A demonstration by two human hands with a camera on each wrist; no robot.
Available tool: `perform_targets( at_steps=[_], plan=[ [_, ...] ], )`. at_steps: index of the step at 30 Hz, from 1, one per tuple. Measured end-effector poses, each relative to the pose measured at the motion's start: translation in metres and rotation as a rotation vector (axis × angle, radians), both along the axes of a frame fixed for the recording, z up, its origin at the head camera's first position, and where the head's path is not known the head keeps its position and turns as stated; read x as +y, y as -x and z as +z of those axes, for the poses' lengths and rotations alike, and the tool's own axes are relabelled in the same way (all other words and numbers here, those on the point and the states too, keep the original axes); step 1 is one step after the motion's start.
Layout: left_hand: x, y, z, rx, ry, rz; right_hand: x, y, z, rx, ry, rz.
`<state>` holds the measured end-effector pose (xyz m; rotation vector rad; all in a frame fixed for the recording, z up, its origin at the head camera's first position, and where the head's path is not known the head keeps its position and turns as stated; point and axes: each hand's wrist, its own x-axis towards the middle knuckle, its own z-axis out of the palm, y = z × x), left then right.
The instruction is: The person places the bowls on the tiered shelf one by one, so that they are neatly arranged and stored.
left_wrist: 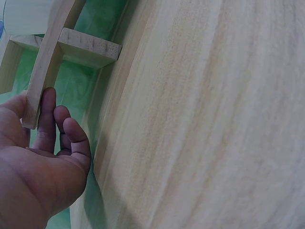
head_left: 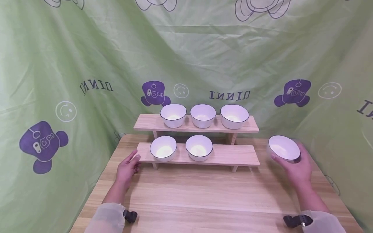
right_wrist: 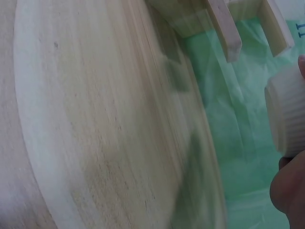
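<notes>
With thumb above and fingers below, my left hand [head_left: 126,171] pinches the left end of the lower board [head_left: 233,155] of a two-step wooden shelf; the left wrist view shows the board's end [left_wrist: 34,105] between them. Off the shelf's right side, my right hand [head_left: 301,170] grips a white bowl [head_left: 283,148] with a dark rim, tilted and held up over the table. The ribbed outside of this bowl [right_wrist: 288,112] shows in the right wrist view. Two similar bowls, one left [head_left: 163,149] and one nearer the middle [head_left: 199,148], stand on the lower board.
Three more white bowls, left [head_left: 173,116], middle [head_left: 203,116] and right [head_left: 234,116], stand in a row on the upper board [head_left: 145,123]. Under the shelf lies a wooden table [head_left: 198,191]. A green printed curtain [head_left: 204,58] hangs behind and at both sides.
</notes>
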<state>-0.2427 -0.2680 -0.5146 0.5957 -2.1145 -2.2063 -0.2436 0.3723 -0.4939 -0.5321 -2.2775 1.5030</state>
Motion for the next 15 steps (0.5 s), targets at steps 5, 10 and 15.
perform_targets(
  at_steps=[5,10,15],
  plan=[
    [-0.006,0.008,-0.017,0.004,-0.002,0.026,-0.009,-0.003,0.001,-0.021,0.022,0.035],
    [-0.009,0.013,-0.033,0.031,0.013,0.043,-0.017,-0.006,0.003,-0.023,0.032,0.069],
    [-0.008,0.013,-0.031,0.025,0.013,0.043,-0.025,-0.008,0.005,-0.021,0.024,0.093]
  ],
)
